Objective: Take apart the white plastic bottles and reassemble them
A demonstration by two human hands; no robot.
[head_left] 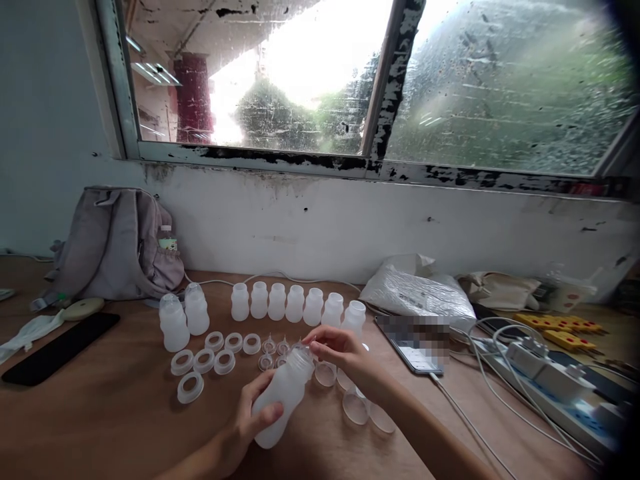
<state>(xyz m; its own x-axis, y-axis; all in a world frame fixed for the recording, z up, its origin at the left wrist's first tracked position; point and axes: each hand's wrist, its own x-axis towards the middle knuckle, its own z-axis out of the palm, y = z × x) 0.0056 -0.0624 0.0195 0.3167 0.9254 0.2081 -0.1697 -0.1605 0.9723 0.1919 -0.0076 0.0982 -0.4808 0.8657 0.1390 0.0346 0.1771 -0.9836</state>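
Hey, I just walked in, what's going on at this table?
A person's left hand holds a tilted frosted baby bottle; the right hand has its fingertips at the bottle's neck, though what they pinch is unclear. Seven uncapped bottles stand in a row behind, with two capped bottles to the left. Screw rings and clear teats lie on the table.

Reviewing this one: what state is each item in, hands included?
Left hand: wrapped around the held bottle.
Right hand: fingers at that bottle's mouth.
Held bottle: tilted, mouth toward the right hand.
Row of bottles: upright, without rings.
Two bottles at left: upright, tops covered.
Loose rings: lying on the table.
Phone: face up, screen lit, cable attached.
Backpack: standing upright.
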